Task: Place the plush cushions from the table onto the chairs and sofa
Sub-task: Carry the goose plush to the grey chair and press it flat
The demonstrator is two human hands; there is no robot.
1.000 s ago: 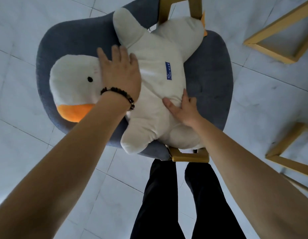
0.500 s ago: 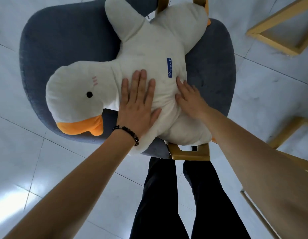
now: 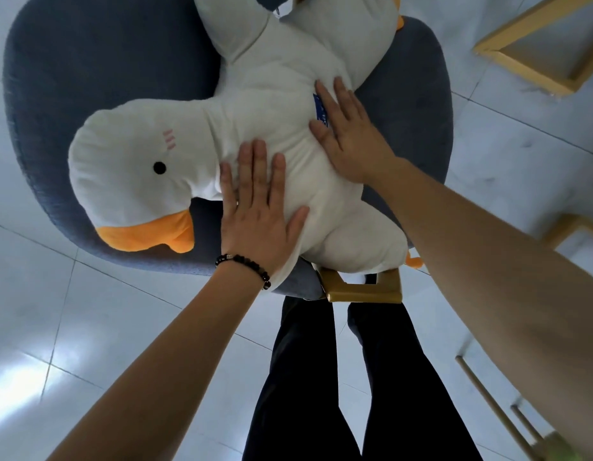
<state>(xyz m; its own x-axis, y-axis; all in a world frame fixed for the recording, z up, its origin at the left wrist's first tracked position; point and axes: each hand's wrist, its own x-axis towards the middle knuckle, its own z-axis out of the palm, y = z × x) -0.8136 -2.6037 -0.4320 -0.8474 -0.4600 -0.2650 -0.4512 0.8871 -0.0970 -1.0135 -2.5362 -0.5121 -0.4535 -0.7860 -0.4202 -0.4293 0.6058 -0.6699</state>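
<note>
Right hand [image 3: 350, 138] slid up plush duck [image 3: 271, 104] | left hand [image 3: 260, 214] flat | rounded grey chair [image 3: 89, 61]

I stood in what looked like a home's sitting or dining corner. Under me ran a floor [image 3: 105, 327] of large, glossy pale tiles. At 12 o'clock sat a tub chair [image 3: 89, 78] in grey-blue fabric on a gold leg frame [image 3: 361, 292], with a white duck plush cushion [image 3: 271, 111] lying across its seat. Light wooden furniture frames [image 3: 527, 69] stood at 2 and 3 o'clock, and slim wooden legs [image 3: 488, 399] at 5 o'clock.
</note>
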